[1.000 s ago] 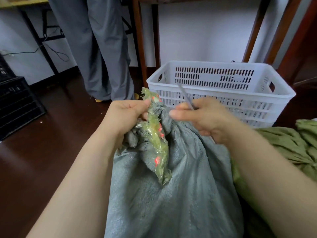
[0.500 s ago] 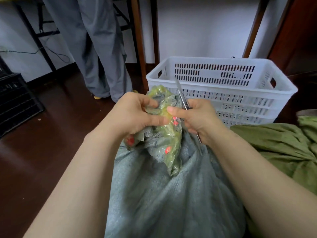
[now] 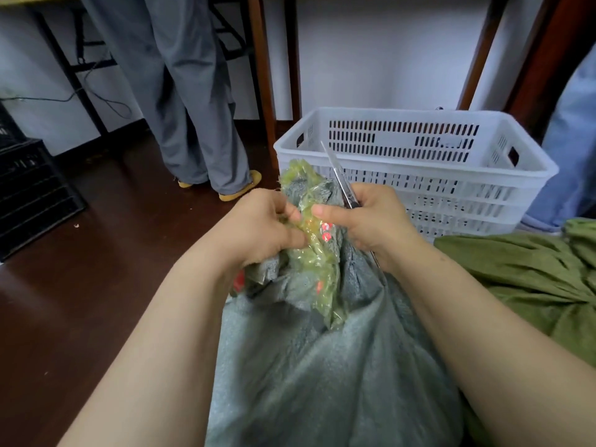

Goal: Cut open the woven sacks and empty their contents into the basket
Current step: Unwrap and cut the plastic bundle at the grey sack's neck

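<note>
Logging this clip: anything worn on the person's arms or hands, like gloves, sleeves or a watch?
Nothing worn shows. The left hand and right hand are ungloved, no ring or watch visible; both forearms are bare down to the frame's edge.

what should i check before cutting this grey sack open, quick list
1. Left hand grips the green wrap at the neck of the grey sack: ok.
2. Right hand curled round the blade: ok.
3. Blade set against the wrap: not ok, it points up, off it.
4. Left fingers out of the cut line: cannot tell.
5. Basket open, just beyond the sack: ok.
</note>
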Available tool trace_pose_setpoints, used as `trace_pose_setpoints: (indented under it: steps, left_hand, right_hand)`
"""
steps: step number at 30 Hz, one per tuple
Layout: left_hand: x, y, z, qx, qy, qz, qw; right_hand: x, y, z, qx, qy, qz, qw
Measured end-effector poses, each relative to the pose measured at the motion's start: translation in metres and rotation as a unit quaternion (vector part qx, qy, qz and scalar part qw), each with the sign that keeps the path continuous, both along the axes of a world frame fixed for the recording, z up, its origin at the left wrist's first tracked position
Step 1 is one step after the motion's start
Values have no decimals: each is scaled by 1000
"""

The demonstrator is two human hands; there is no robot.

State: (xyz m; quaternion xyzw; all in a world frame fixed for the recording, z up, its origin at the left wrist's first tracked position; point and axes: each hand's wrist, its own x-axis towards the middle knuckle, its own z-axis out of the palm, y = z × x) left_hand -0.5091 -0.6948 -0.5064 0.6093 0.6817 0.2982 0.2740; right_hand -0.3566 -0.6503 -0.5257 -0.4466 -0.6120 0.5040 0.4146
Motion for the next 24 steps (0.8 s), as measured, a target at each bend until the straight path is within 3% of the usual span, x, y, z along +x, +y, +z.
trace_pose_setpoints:
  steps: [7, 9, 13, 16, 19, 24]
  left_hand:
    - [-3, 2, -13, -39, -118, -24, 992]
    - [-4, 2, -15, -30, -157, 10, 987]
    - [-4, 4, -19, 8, -246, 136, 960]
    - [-4, 6, -22, 11, -271, 163, 949]
    - [-2, 9, -23, 28, -274, 162, 948]
    - [-9, 9, -22, 19, -290, 180, 940]
  right_hand:
    - [-6, 4, -5, -40, -71, -3, 997]
    - [-3, 2, 1, -71, -112, 16, 991]
    - [12, 1, 19, -100, -74, 32, 992]
    - [22, -3, 36, -65, -178, 61, 980]
    - [23, -9, 43, -30, -304, 141, 942]
    - [23, -14, 54, 30, -376, 127, 917]
